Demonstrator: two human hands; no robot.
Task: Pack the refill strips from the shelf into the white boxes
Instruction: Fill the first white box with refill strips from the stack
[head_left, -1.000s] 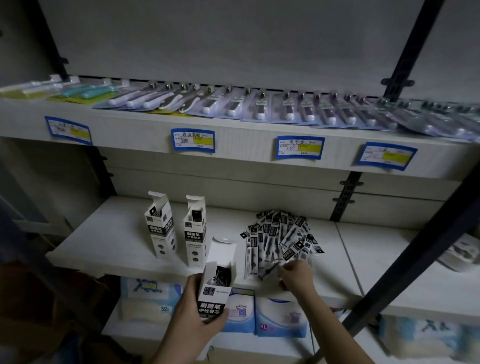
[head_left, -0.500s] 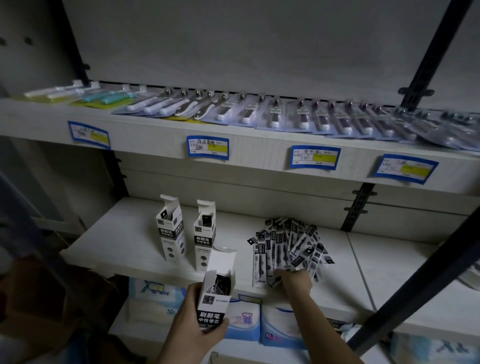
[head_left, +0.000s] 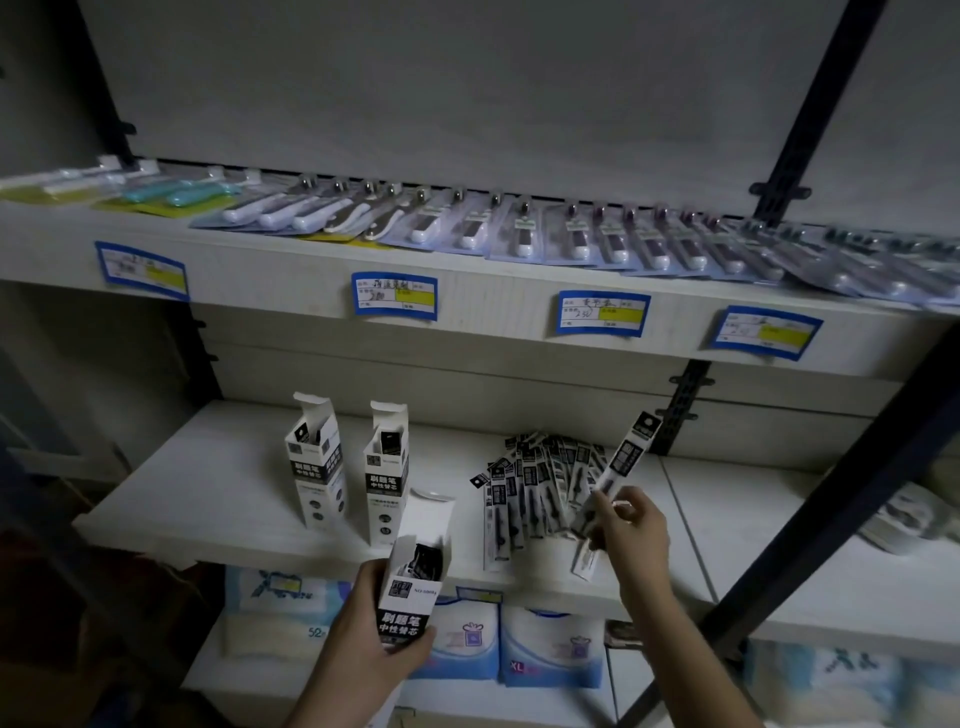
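The left hand (head_left: 374, 631) grips an open white box (head_left: 415, 577); the right hand (head_left: 631, 525) pinches one refill strip (head_left: 621, 467), possibly two, tilted above the fanned pile of strips (head_left: 535, 483) on the shelf (head_left: 208, 493). Two open boxes (head_left: 348, 467) stand behind.

Bare shelf board (head_left: 208, 483) lies open at centre left of the frame, left of the two standing white boxes (head_left: 317, 462). A narrow gap runs between those boxes and the fanned refill strips (head_left: 535, 488) at centre. Right of the strips, more bare board stretches toward the dark diagonal post (head_left: 841, 499) that cuts across the lower right. Overhead, the upper shelf edge (head_left: 483, 306) with its blue labels caps the space. Low in the frame, the held box (head_left: 415, 582) and the raised strip (head_left: 623, 462) stand before the board's front edge.
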